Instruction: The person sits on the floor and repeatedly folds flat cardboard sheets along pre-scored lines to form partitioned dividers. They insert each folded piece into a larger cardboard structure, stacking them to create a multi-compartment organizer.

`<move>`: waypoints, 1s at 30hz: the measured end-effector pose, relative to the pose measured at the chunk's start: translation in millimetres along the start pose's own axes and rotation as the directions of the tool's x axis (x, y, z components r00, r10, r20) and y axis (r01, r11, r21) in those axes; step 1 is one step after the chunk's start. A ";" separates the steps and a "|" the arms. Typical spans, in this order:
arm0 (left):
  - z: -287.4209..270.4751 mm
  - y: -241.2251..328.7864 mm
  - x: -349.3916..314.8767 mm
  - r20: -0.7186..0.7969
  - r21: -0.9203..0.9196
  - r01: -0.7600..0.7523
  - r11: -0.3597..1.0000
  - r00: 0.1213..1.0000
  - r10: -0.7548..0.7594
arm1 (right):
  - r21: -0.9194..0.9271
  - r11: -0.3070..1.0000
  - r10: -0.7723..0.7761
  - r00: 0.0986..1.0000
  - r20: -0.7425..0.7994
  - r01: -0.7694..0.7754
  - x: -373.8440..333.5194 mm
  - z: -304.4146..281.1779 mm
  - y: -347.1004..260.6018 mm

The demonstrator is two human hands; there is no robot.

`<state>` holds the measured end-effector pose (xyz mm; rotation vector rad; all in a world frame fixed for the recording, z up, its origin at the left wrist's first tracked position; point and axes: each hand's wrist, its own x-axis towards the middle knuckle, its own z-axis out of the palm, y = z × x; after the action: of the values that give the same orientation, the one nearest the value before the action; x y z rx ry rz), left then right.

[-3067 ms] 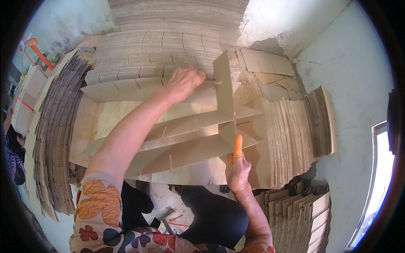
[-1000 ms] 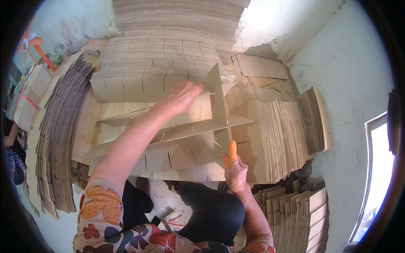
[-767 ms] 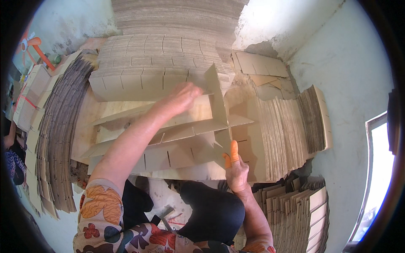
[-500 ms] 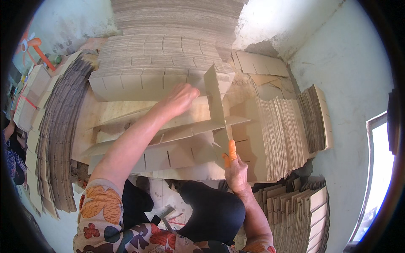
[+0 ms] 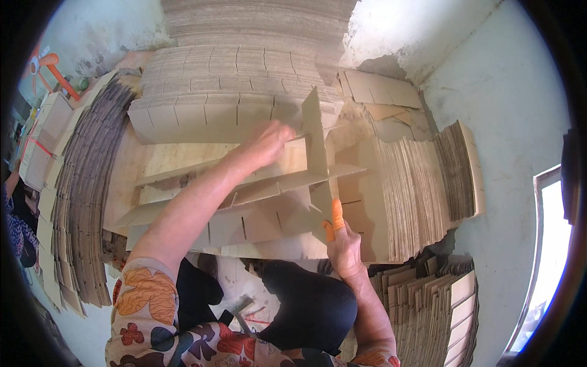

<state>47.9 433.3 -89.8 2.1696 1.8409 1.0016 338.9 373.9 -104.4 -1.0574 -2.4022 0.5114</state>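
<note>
Slotted cardboard divider strips stand crossed on the table. My left hand (image 5: 269, 145) is closed, its fingers pinched at the far long strip (image 5: 183, 174), just left of the crossing; the exact grip is hidden. My right hand (image 5: 344, 251), with orange covers on the thumb and a finger, closes on the near end of the upright cross strip (image 5: 315, 137). That strip runs away from me, over the middle long strip (image 5: 281, 187). Nearest me, a wide slotted cardboard piece (image 5: 260, 227) lies along the table edge, under my left forearm.
Behind the strips stands a long stack of slotted cardboard (image 5: 183, 119). More stacks rise on the right (image 5: 409, 199), on the left (image 5: 88, 183) and at the lower right (image 5: 422, 312). An orange fan (image 5: 61, 79) stands at far left, near another person's arm (image 5: 12, 177).
My left hand has shifted slightly right and up along the far strip. The upright cross strip has moved a little right with my right hand still at its near end.
</note>
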 end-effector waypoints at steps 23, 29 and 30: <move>-12.6 15.7 1.7 0.244 0.005 0.235 0.972 0.942 -0.230 | -0.048 0.997 0.073 0.967 0.245 -0.063 5.1 -19.9 -16.5; -34.1 113.0 -75.2 0.331 -0.083 -0.094 0.992 0.936 0.116 | -0.015 0.993 0.120 0.952 0.281 -0.121 2.8 -20.0 -12.5; -16.8 120.7 -103.0 0.394 -0.045 -0.136 0.990 0.908 0.143 | 0.006 0.992 0.117 0.953 0.280 -0.123 3.7 -18.6 -14.4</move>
<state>135.2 303.5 -58.4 2.3085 1.5038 0.5345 338.5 370.3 -80.9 -1.1957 -2.5753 0.7759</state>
